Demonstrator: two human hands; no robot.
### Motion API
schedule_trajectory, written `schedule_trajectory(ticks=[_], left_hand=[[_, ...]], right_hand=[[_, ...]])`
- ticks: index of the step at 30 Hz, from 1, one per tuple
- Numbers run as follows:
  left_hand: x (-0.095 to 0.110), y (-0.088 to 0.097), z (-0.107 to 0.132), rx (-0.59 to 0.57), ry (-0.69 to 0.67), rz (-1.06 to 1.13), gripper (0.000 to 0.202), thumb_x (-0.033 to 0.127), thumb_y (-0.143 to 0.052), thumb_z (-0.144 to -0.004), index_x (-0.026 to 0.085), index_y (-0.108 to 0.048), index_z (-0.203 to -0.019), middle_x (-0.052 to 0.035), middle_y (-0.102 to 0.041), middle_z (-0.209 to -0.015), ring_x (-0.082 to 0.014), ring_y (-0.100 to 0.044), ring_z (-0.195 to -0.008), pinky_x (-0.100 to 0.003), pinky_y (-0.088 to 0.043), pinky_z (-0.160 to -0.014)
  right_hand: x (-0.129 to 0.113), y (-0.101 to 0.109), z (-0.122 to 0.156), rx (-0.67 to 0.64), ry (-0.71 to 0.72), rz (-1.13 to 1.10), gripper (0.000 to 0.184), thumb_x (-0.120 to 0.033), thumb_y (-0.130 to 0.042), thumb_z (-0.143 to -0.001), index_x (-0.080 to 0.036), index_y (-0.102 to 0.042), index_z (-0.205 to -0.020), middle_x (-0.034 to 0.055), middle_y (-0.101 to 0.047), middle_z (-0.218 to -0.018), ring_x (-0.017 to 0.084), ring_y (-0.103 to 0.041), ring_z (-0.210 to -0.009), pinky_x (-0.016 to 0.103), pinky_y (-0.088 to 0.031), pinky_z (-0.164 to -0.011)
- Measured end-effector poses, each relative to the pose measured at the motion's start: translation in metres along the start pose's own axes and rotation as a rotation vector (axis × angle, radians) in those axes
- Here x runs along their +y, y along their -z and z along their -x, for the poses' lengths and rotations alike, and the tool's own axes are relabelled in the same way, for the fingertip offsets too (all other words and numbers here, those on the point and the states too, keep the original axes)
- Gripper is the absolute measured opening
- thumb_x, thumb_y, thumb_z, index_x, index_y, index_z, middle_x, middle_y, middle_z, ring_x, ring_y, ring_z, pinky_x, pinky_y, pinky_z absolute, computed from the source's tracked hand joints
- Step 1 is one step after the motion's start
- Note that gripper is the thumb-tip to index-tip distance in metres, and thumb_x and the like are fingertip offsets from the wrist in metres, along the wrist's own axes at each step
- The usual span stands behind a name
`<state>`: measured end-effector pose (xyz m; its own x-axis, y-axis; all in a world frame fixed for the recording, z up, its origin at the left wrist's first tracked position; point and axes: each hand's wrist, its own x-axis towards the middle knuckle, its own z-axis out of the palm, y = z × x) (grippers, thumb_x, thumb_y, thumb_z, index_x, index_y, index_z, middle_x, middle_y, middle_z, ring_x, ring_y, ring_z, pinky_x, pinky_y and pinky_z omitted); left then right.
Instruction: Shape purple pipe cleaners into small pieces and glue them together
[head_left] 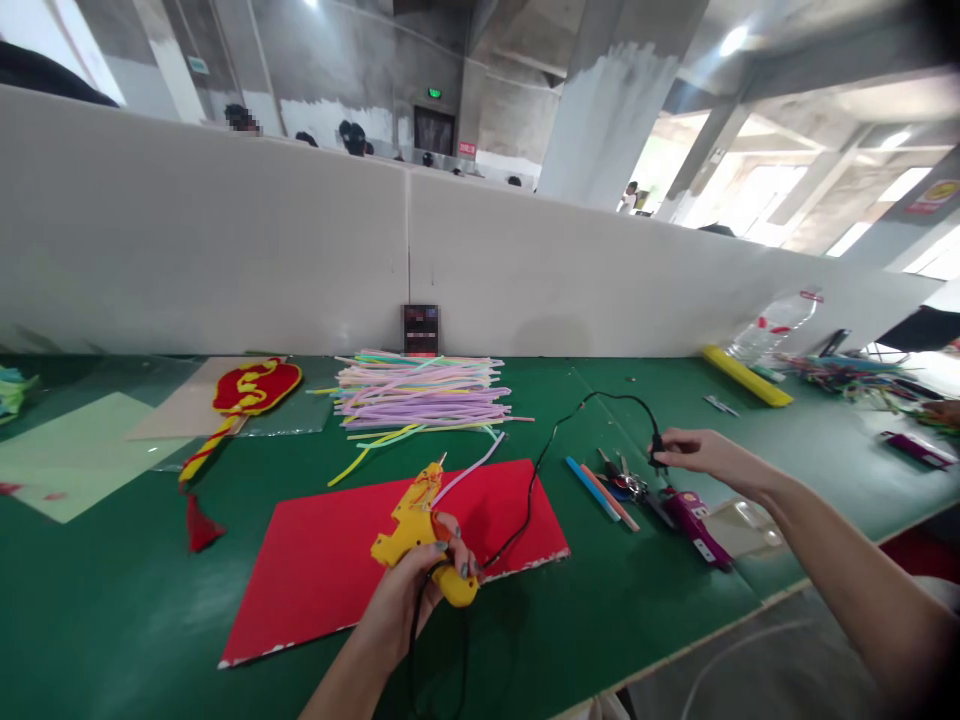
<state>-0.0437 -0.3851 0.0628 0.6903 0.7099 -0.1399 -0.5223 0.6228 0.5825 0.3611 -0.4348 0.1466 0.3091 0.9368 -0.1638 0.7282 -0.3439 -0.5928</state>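
Yellow glue gun (pixel 411 525) above the red board (pixel 315 570), nozzle pointing up and away, fingers of the left hand (pixel 426 565) wrapped round its handle with a loop of black cord (pixel 551 438) beside them. Cord arcs rightward to a black plug (pixel 658 449), pinched in the fingers of the right hand (pixel 694 452) near the far end of a purple power strip (pixel 697 528). Farther out on the green bench (pixel 112 620): scissors (pixel 630 484) left of the strip, pastel pipe cleaners (pixel 424 395) heaped beyond the board, tasselled fan (pixel 259 387) to the left.
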Motion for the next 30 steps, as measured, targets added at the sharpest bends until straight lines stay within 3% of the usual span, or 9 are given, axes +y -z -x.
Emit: schedule_trajectory(ticks=[2, 5, 8, 12, 16, 20, 30], left_hand=[[0.001, -0.001, 0.000, 0.014, -0.009, -0.004, 0.006, 0.019, -0.049, -0.079, 0.015, -0.052, -0.082, -0.0029, -0.054, -0.065, -0.0172, -0.053, -0.071, -0.029, -0.042, -0.068], [0.002, -0.002, 0.000, 0.031, -0.019, -0.008, 0.005, 0.018, -0.049, -0.078, 0.015, -0.053, -0.081, -0.0027, -0.055, -0.064, -0.0173, -0.053, -0.071, -0.029, -0.042, -0.067], [0.002, 0.000, 0.000, 0.044, -0.025, -0.009, 0.005, 0.017, -0.049, -0.078, 0.015, -0.053, -0.080, -0.0026, -0.055, -0.064, -0.0171, -0.053, -0.073, -0.028, -0.043, -0.069], [0.002, 0.003, -0.001, 0.057, -0.022, 0.003, 0.005, 0.017, -0.051, -0.077, 0.016, -0.053, -0.081, -0.0024, -0.055, -0.064, -0.0173, -0.053, -0.075, -0.027, -0.042, -0.070], [0.002, 0.004, -0.001, 0.067, -0.010, 0.005, 0.005, 0.018, -0.051, -0.077, 0.016, -0.052, -0.081, -0.0029, -0.056, -0.066, -0.0177, -0.053, -0.076, -0.028, -0.042, -0.070], [0.003, 0.003, -0.002, 0.066, -0.021, -0.003, 0.005, 0.019, -0.052, -0.076, 0.016, -0.052, -0.080, -0.0027, -0.055, -0.066, -0.0180, -0.054, -0.076, -0.028, -0.042, -0.070], [0.003, -0.001, 0.000, 0.101, -0.030, -0.008, 0.003, 0.018, -0.052, -0.076, 0.016, -0.052, -0.078, -0.0030, -0.056, -0.066, -0.0180, -0.055, -0.074, -0.029, -0.043, -0.069]], right_hand=[[0.007, 0.009, -0.001, -0.044, 0.002, 0.191, 0.033, -0.052, -0.058, -0.068, -0.019, -0.058, -0.075, -0.0027, -0.051, -0.058, 0.013, -0.046, -0.054, 0.024, -0.032, -0.051], [0.024, 0.019, -0.006, -0.088, -0.070, 0.407, 0.019, -0.033, -0.056, -0.071, -0.020, -0.056, -0.084, -0.0033, -0.053, -0.053, 0.015, -0.050, -0.054, 0.023, -0.033, -0.053], [0.045, 0.022, -0.010, -0.150, -0.196, 0.461, 0.008, -0.018, -0.050, -0.070, -0.019, -0.054, -0.077, 0.0006, -0.060, -0.052, 0.015, -0.055, -0.049, 0.023, -0.035, -0.051], [0.070, 0.021, -0.010, -0.202, -0.281, 0.441, 0.011, -0.021, -0.043, -0.077, -0.018, -0.050, -0.070, 0.0064, -0.063, -0.050, 0.016, -0.055, -0.041, 0.023, -0.034, -0.045], [0.085, 0.021, -0.012, -0.203, -0.257, 0.439, 0.015, -0.028, -0.043, -0.081, -0.019, -0.048, -0.069, 0.0081, -0.067, -0.059, 0.017, -0.061, -0.056, 0.023, -0.037, -0.054], [0.093, 0.020, -0.013, -0.192, -0.245, 0.480, 0.015, -0.027, -0.051, -0.077, -0.020, -0.047, -0.064, 0.0071, -0.067, -0.059, 0.019, -0.061, -0.065, 0.023, -0.037, -0.059], [0.102, 0.022, -0.012, -0.190, -0.215, 0.568, 0.022, -0.037, -0.064, -0.065, -0.021, -0.053, -0.056, 0.0049, -0.066, -0.058, 0.021, -0.060, -0.064, 0.024, -0.033, -0.053]])
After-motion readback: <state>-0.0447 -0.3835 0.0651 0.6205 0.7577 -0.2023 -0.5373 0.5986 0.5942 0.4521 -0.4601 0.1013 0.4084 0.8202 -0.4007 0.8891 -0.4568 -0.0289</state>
